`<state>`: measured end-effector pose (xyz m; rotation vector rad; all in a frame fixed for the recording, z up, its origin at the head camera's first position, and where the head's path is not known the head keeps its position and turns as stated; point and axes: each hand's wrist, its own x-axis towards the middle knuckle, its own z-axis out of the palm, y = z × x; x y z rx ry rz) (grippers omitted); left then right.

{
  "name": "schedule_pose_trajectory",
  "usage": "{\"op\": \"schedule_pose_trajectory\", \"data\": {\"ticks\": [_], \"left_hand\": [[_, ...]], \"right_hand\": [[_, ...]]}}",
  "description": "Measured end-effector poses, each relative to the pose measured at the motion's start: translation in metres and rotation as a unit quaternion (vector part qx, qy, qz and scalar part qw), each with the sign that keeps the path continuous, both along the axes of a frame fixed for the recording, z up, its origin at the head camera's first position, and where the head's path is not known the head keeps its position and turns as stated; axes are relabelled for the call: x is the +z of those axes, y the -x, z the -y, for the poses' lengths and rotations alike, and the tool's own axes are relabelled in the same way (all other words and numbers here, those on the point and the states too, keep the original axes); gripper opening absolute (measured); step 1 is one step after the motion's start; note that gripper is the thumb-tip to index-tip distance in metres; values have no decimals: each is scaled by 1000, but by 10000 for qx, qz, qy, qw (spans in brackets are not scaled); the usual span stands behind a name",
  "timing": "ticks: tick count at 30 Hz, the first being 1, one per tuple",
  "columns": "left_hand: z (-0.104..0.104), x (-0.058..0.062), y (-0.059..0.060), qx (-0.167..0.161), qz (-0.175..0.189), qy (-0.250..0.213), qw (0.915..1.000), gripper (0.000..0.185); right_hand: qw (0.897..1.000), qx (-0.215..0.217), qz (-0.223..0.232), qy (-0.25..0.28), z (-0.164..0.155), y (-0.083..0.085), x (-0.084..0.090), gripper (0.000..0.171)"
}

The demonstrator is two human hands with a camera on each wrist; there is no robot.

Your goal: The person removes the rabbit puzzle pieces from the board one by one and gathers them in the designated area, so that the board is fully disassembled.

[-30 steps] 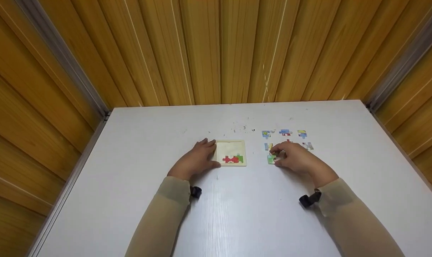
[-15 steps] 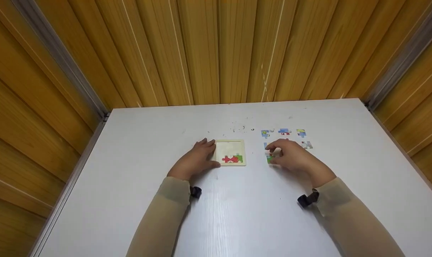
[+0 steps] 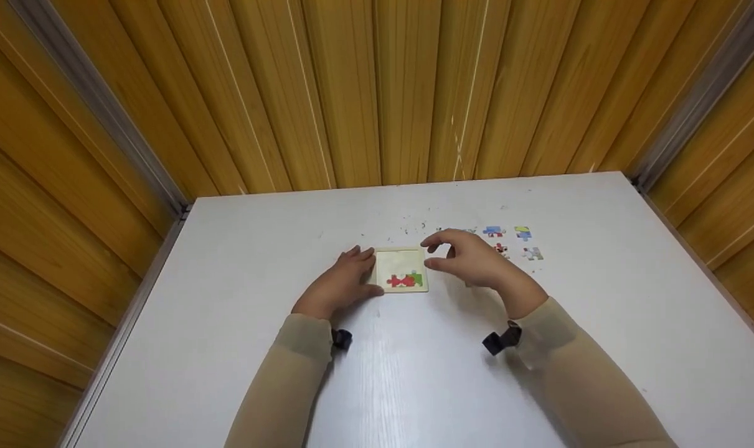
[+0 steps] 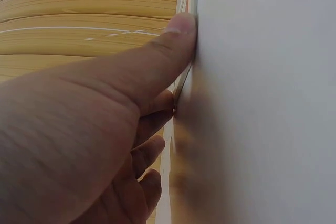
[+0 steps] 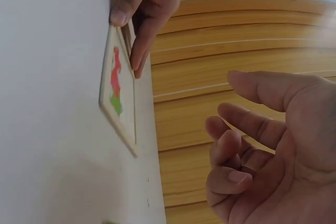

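A small wooden puzzle tray [image 3: 403, 261] lies on the white table [image 3: 414, 379], with red and green pieces [image 3: 405, 280] set along its near edge. My left hand [image 3: 370, 269] holds the tray by its left side, thumb [image 4: 157, 56] against the edge; in the right wrist view the left hand [image 5: 149, 3] has thumb and fingers on the tray [image 5: 118, 114]. My right hand [image 3: 428, 252] hovers beside the tray's right edge, fingers loosely curled. In the right wrist view the right hand [image 5: 227, 100] shows nothing in it.
Loose pieces lie right of the tray: a blue one [image 3: 492, 231], a yellow and blue one [image 3: 522, 233], a red and white one [image 3: 501, 249] and a grey one [image 3: 532, 253]. Wooden slat walls close in the table's far and side edges.
My right hand has moved left from the green loose piece to the tray's right edge. The left hand has stayed on the tray.
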<state>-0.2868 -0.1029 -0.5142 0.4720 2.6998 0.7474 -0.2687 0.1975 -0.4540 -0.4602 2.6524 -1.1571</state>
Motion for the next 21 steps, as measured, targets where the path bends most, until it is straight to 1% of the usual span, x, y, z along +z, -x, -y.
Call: {"op": "schedule_pose_trajectory", "data": {"ticks": [4,5,6,8,11,15,21], "left_hand": [[0,0,1,33,2,48,10000,89],[0,-1,1,40,10,49,10000,89],[-2,3,-1,66,59,98,9999,89],[-2,3,-1,54,21,121,9999,89],[-4,3,0,36,-63,199,9998,89],[-5,4,2,-13,-143,260,9996,89],[-2,4,-1,-32,-121,360,9993,89]], "right_hand": [[9992,-64,43,400,18,-1,8,43],[9986,-76,95,516,22,-2,9,44],[9979,-89,162,618,25,-3,9,44],[9960,-92,304,835,31,-4,8,45],[9918,-114,525,1159,37,-4,3,45],[9859,-152,694,1513,42,-3,-6,45],[9830,-151,804,1643,48,2,-23,51]]}}
